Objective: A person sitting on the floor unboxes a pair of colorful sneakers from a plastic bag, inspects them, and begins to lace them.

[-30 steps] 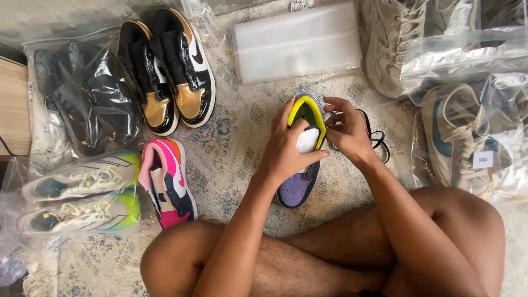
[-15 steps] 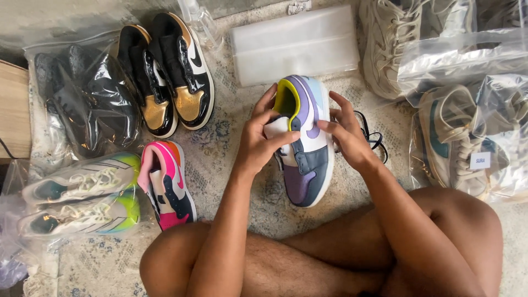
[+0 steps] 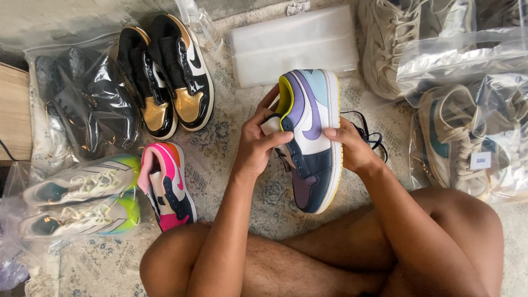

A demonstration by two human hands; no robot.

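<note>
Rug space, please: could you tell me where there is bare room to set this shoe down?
Bare rug lies between the black-and-gold pair, the pink shoe and the left hand. The purple-and-navy shoe is held by both hands, the right hand alongside. The bagged shoes crowd the right.

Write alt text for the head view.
A seated person's left hand and right hand hold a purple, navy and pale blue sneaker over a patterned rug. Around them lie black-and-gold sneakers, a pink sneaker and bagged shoes.

My left hand (image 3: 257, 144) and right hand (image 3: 352, 149) grip purple-navy sneaker (image 3: 311, 140) above rug (image 3: 231, 148); pink sneaker (image 3: 165, 187) lies left.
</note>
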